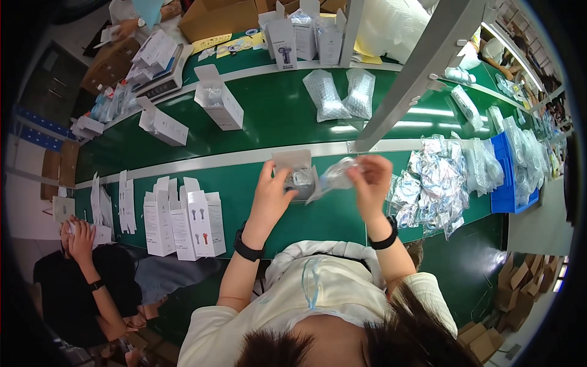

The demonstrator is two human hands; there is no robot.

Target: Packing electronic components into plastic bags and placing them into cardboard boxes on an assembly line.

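A small white carton (292,160) stands with its top open on the green bench in front of me. My left hand (273,189) is wrapped round its left side, steadying it. Inside the carton sits something in bubble wrap (299,178). Just right of the carton, my right hand (371,177) pinches a clear plastic bag (338,175), whose lower end reaches the carton's right edge. What the bag contains is too unclear to tell. To the right lies a heap of small clear bags (435,183) with white and light blue contents.
Several open white cartons (183,223) stand at left. A blue crate (506,174) with bubble-wrapped items is at right. Beyond the metal rail are cartons (220,104) and two bubble-wrap pouches (330,98). A grey post (416,73) rises there. A co-worker (92,275) sits at left.
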